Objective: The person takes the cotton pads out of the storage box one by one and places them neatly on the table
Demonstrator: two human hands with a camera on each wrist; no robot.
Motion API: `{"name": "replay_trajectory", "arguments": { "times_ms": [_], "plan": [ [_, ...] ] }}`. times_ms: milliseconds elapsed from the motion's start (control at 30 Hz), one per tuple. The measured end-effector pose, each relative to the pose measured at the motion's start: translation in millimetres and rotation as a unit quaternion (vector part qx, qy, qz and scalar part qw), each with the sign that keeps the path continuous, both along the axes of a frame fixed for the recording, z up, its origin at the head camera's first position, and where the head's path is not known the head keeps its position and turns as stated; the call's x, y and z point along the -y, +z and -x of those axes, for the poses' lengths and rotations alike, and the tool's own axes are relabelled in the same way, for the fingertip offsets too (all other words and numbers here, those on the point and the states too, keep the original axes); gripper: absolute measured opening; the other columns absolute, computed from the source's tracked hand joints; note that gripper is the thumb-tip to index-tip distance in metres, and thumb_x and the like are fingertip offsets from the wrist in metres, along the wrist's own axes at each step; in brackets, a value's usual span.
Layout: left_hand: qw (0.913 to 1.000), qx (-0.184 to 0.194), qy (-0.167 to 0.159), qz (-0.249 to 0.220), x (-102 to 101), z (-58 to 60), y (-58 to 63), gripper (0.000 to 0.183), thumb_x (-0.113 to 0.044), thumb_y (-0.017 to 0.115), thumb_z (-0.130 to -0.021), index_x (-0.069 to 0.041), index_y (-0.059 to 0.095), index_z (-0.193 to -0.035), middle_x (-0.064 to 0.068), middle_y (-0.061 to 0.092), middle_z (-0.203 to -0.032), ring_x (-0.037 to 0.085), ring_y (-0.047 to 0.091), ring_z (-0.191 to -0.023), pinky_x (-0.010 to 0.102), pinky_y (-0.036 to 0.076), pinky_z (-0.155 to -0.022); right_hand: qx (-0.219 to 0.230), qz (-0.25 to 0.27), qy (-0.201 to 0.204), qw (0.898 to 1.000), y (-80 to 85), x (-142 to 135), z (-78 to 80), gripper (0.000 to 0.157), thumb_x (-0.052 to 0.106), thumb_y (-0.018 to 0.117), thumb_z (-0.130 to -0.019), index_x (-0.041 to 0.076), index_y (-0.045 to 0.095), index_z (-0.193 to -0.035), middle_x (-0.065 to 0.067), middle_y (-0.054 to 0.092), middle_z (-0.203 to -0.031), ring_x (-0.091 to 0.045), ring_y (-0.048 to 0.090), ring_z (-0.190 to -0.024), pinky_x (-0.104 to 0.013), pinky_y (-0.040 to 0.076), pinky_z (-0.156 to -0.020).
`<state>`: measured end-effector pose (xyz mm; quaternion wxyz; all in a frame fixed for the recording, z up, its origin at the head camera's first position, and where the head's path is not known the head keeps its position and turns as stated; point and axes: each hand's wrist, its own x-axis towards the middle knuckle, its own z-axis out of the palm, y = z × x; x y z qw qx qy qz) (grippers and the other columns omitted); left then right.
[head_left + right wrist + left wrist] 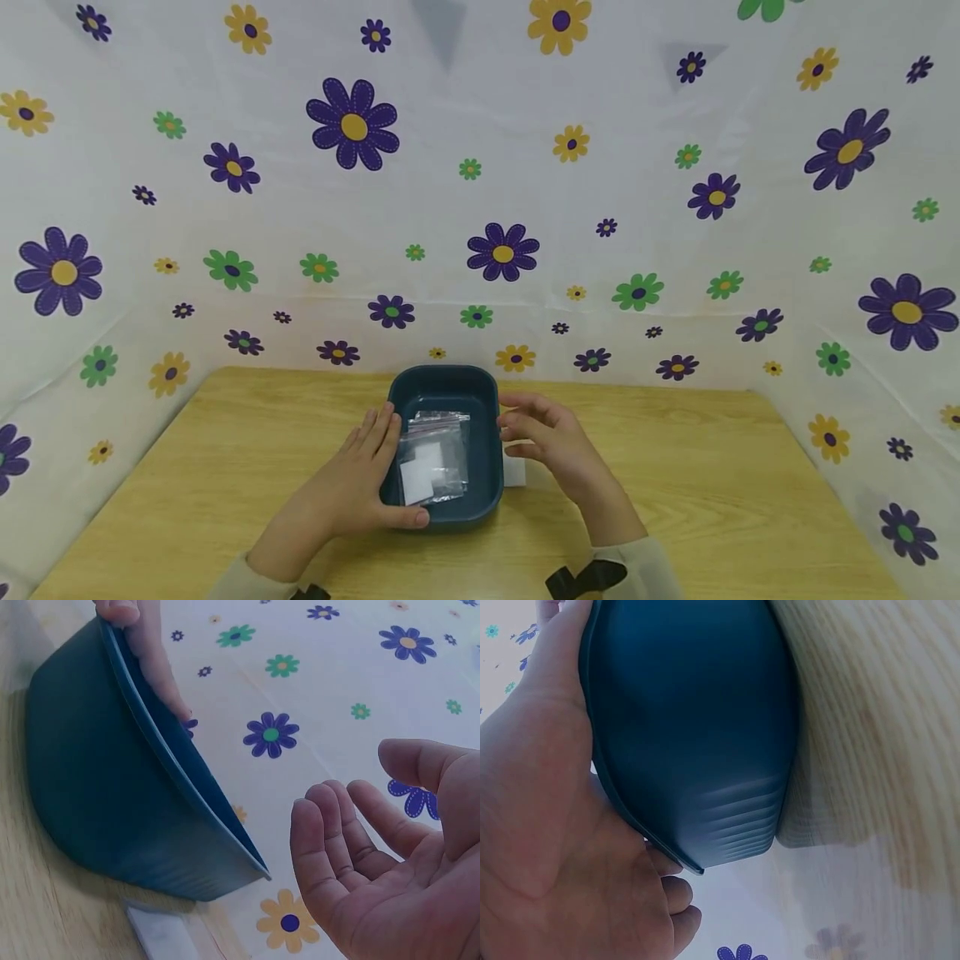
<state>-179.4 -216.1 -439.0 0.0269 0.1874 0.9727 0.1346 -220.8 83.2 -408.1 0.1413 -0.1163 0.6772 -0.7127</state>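
The left hand [348, 490] rests straight, unclenched fingers along the left rim of a blue tub [487, 454], thumb at its near corner; the right hand [557, 442], fingers released, hovers just beside the opposite wall. On the table [697, 467], the tub holds clear bags [454, 442] with white squares [417, 483] inside, a white piece [515, 472] beside it; flowered cloth [450, 100] hangs behind.

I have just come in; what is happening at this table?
A person's left grip rests on the rim of a dark blue, rounded rectangular tub, seemingly plastic, standing on a wood-grained table. Inside lie clear plastic bags with flat white pieces. The right grip hovers open beside the tub, holding nothing, near another flat white piece.
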Motion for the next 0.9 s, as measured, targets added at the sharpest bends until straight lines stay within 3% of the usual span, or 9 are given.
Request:
{"name": "replay_trajectory", "arguments": {
  "times_ms": [400,900],
  "plan": [
    [1.0,-0.004,-0.005,-0.008,-1,-3.0,2.4,0.131,-0.086,0.06,-0.071,0.003,0.017,-0.157,0.022,0.006,-0.166,0.043,0.005,-0.152,0.06,0.017,-0.12,0.034,0.05,0.06,0.996,-1.6,22,-10.3,0.044,0.021,0.061,-0.1,0.003,0.053,-0.139,-0.013,0.062,-0.121,-0.022,0.064,-0.102,-0.038,0.057,-0.091],
    [1.0,-0.004,-0.008,-0.003,-1,-1.5,4.1,0.132,-0.088,0.058,-0.07,0.003,0.018,-0.157,0.022,0.007,-0.166,0.044,0.005,-0.152,0.06,0.017,-0.119,0.113,0.13,0.062,0.983,-2.7,48,-21.5,0.051,0.018,0.058,-0.1,0.005,0.042,-0.147,-0.014,0.059,-0.13,-0.026,0.061,-0.119,-0.041,0.051,-0.102]
  ]
}}
